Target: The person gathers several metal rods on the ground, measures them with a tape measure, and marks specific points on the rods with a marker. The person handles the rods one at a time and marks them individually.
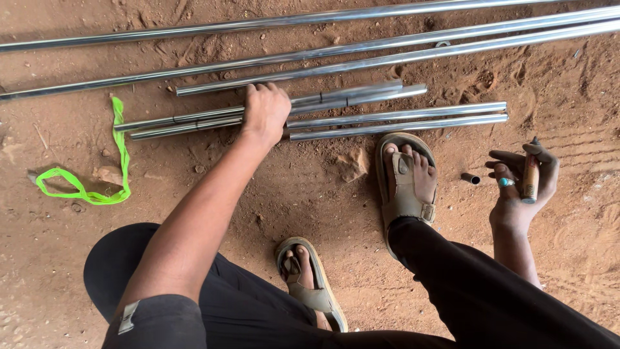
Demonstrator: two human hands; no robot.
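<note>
Left hand (265, 111) clamped over short steel pipes (194, 121) on the dirt floor (310, 194).
Right hand (520, 184) closed around a small wooden-handled tool (531, 178), well apart from the pipes. Long pipes (361, 48) lie parallel beyond; a small metal sleeve (470, 178) sits just beside the sandalled foot (407, 174). Open dirt lies beyond the green strap (97, 174).

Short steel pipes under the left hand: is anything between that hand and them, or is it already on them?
Nothing visible stands between. The left hand already rests on the short steel pipes lying on the dirt ground. The green strap lies off to the side, and the right hand holds a small wooden-handled tool apart from them.
</note>
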